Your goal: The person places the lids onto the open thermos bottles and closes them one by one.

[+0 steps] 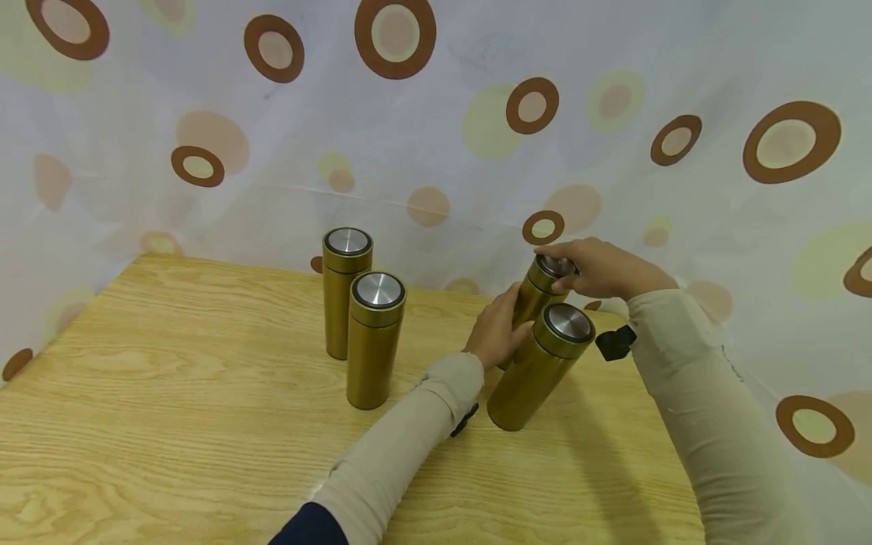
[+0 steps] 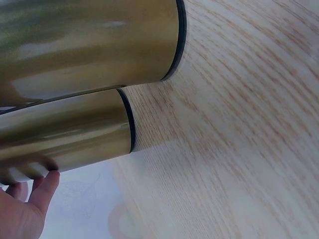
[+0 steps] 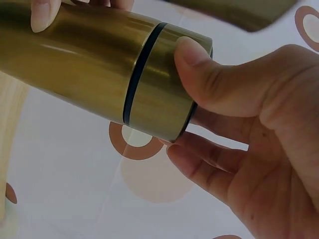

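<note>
My left hand (image 1: 496, 333) holds the body of a gold thermos flask (image 3: 79, 62) at the back right of the table. My right hand (image 1: 602, 269) grips its lid (image 3: 162, 84), thumb on the near side and fingers round the far side. The lid sits on the body with a dark ring between them. A second gold flask (image 1: 534, 375) stands right in front and partly covers the held one in the head view. In the left wrist view, my left fingertips (image 2: 47, 189) touch the body of the farther flask (image 2: 65, 134).
Two more gold flasks with silver-topped lids stand left of my hands, one behind (image 1: 337, 303) and one in front (image 1: 373, 356). The wood-grain table (image 1: 170, 401) ends at a wall covering (image 1: 272, 113) patterned with circles, close behind the flasks.
</note>
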